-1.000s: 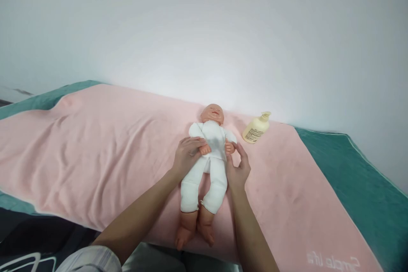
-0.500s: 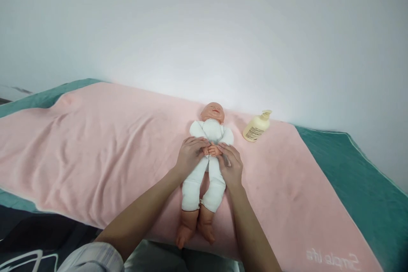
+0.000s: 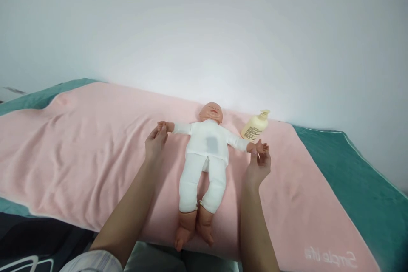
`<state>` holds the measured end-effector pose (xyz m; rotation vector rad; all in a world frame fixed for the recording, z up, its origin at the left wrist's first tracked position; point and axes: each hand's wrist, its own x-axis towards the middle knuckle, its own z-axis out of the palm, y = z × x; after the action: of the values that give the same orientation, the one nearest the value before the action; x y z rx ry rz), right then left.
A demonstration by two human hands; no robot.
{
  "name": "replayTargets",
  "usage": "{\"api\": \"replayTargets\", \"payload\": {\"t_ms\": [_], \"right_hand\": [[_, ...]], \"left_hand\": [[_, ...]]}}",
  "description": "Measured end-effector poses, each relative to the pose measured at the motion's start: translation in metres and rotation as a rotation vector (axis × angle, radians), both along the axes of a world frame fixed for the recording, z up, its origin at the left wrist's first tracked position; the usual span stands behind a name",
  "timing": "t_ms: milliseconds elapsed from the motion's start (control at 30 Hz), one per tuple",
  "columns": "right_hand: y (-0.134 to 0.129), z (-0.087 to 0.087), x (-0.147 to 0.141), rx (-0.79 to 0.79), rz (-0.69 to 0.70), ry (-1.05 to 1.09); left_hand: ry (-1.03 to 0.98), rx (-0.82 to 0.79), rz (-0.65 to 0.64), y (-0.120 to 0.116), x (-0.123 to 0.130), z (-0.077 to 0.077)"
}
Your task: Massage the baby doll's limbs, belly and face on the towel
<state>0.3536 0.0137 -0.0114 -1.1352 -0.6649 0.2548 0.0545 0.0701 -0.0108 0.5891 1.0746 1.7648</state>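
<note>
At centre, on the pink blanket (image 3: 296, 187), doll (image 3: 208, 144) on its back, head at 12 o'clock, feet at 6, arms spread. Left hand (image 3: 155, 142), toward 10 o'clock of the doll's trunk: grip closed, thumb and fingers pinching one doll hand. Right hand (image 3: 259, 170), about 3 o'clock: grip curled round the other doll hand, seemingly looser, finger contact partly hidden. Pump bottle (image 3: 255, 127) at 2 o'clock, near the doll's outstretched arm. Green cloth (image 3: 357, 170) shows past the blanket, 3 to 4 o'clock.
</note>
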Motion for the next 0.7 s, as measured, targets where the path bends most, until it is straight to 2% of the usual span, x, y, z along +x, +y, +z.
{"api": "replayTargets", "payload": {"t_ms": [67, 167, 300, 500, 633, 700], "right_hand": [[0.003, -0.011, 0.014, -0.072, 0.014, 0.136], [0.006, -0.026, 0.031, -0.132, 0.078, 0.301], [0.011, -0.036, 0.04, -0.089, 0.124, 0.385], [0.009, -0.034, 0.04, -0.136, 0.121, 0.386], [0.005, -0.021, 0.029, -0.105, 0.117, 0.398], [0.003, -0.01, 0.018, -0.08, 0.087, 0.309]], "left_hand": [[-0.186, -0.079, -0.028, 0.008, -0.01, -0.009], [-0.379, -0.189, 0.019, 0.016, -0.016, -0.015], [-0.422, -0.254, 0.062, 0.02, -0.014, -0.014], [-0.226, -0.088, -0.034, 0.008, -0.011, -0.01], [0.098, -0.067, 0.039, -0.008, 0.006, 0.003], [0.203, 0.02, 0.05, -0.017, 0.019, 0.01]]}}
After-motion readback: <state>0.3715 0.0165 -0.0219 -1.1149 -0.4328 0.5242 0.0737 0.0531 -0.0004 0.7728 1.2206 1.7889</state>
